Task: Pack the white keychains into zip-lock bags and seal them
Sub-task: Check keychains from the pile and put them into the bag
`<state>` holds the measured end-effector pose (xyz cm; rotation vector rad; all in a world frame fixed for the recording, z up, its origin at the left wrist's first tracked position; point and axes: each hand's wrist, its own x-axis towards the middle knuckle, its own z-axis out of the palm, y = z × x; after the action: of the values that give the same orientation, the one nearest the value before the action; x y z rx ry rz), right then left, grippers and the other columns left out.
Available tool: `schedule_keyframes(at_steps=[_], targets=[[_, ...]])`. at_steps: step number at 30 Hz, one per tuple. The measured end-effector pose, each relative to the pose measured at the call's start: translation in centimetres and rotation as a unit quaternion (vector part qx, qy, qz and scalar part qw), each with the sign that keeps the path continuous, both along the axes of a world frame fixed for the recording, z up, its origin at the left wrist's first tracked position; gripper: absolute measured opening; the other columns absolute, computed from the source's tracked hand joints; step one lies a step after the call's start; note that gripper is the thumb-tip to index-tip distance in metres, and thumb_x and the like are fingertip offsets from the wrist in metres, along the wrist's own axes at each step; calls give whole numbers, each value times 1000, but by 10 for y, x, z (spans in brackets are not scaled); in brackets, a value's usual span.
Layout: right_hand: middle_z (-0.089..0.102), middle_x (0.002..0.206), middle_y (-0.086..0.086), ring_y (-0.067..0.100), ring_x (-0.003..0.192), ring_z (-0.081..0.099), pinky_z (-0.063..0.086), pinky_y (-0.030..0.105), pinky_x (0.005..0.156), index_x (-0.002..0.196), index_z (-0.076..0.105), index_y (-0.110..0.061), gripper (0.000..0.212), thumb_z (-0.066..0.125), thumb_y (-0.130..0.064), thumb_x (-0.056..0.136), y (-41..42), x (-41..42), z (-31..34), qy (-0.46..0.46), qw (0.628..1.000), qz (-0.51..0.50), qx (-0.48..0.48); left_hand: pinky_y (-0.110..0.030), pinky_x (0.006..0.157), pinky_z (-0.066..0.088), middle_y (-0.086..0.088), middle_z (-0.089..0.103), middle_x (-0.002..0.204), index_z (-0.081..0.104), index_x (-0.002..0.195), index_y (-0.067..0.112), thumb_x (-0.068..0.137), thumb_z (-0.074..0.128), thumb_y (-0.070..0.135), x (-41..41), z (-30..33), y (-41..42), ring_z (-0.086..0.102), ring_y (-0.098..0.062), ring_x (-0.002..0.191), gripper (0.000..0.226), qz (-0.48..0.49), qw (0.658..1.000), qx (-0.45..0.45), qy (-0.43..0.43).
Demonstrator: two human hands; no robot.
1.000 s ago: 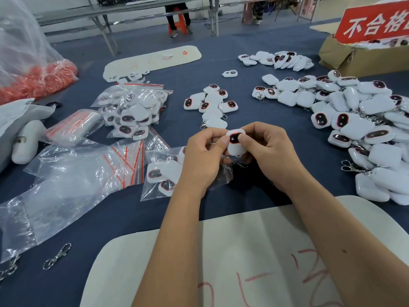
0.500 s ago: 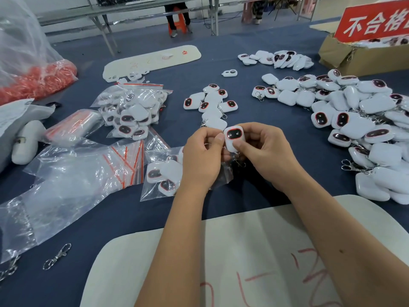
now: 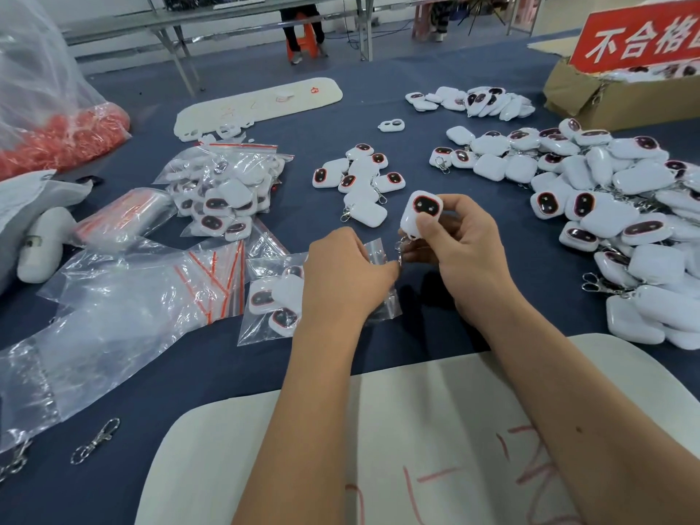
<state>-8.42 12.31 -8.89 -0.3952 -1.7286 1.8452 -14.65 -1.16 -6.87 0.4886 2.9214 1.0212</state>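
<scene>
- Keychain [image 3: 422, 216], white, dark oval window facing the camera, held above the blue table [image 3: 435, 153]; right hand [image 3: 464, 252] pinches it, thumb on the lower front, fingers curled behind. Metal clasp [image 3: 400, 247] dangles below it.
- Left hand [image 3: 342, 276] has its fingers curled round the upper edge of a small zip-lock bag [image 3: 278, 297], which lies on the table already holding several keychains. Cannot tell whether the mouth is open; the hand hides it.
- Step in hand, as judged: feed this keychain into that bag.
- To do it well: left hand should spread the mouth wide and keep it lifted; lead with the clasp so the chain does not snag on the zip strip.
- Risk: chain caught across the seal would stop it closing. Check the strip before pressing.
- Supply: loose pile [image 3: 621, 206] to the right; filled bags [image 3: 223, 191] to the left.
</scene>
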Motion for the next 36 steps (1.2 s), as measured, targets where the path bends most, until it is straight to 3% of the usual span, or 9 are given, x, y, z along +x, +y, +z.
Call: schedule_keyframes(at_steps=[3,6,12,16,22,28,33,36], targets=[[79,86,10,27,71,76,61,29,63,120,51,-8,11,52,-11,109,0,-1,0,-5,999,1,-47,-27,57,41,4,66,78,65,76,17,77,75,35,0,0,-1,60,-12,75,20,-2,1000,6,-3],[79,87,13,32,72,78,61,30,64,120,47,-7,10,49,-10,110,0,-1,0,-4,999,25,-46,-23,52,37,4,65,73,66,72,18,81,73,34,0,0,-1,57,-10,69,19,3,1000,10,1],[77,78,7,17,60,69,54,23,57,119,53,-7,10,49,-7,110,0,-1,-1,-23,999,26,8,-32,62,48,1,66,77,63,78,17,74,79,46,5,-1,5,62,-18,77,34,4,1000,-22,12],[73,71,0,12,54,62,48,22,51,114,58,-17,10,51,-12,109,0,0,-1,-51,996,36,59,-34,67,50,-2,67,83,65,84,14,76,75,33,5,-1,5,63,-24,84,23,5,1000,-31,3],[73,72,0,12,55,60,47,22,51,114,58,-17,9,51,-15,109,-1,1,0,-53,994,53,75,-36,70,51,-9,70,89,69,88,10,85,65,24,5,2,5,64,-30,87,16,0,1000,-29,-8],[77,84,5,15,64,67,52,25,59,117,56,-14,10,50,-11,109,0,0,-1,-29,998,43,25,-43,72,55,-11,69,79,69,79,1,84,59,13,3,7,-1,64,-29,82,16,-5,999,27,-38],[79,89,5,15,65,68,53,25,60,124,55,-14,22,50,-2,106,2,-1,-3,-28,999,32,2,-45,66,51,-18,69,77,64,72,-5,83,63,18,3,8,-1,54,-24,65,25,32,994,101,-13],[80,91,5,15,63,68,52,22,58,123,51,-18,19,55,-8,106,1,-1,-4,-28,999,18,1,-36,55,41,-1,65,69,63,72,11,84,68,30,4,7,2,59,-17,69,24,54,994,91,26]])
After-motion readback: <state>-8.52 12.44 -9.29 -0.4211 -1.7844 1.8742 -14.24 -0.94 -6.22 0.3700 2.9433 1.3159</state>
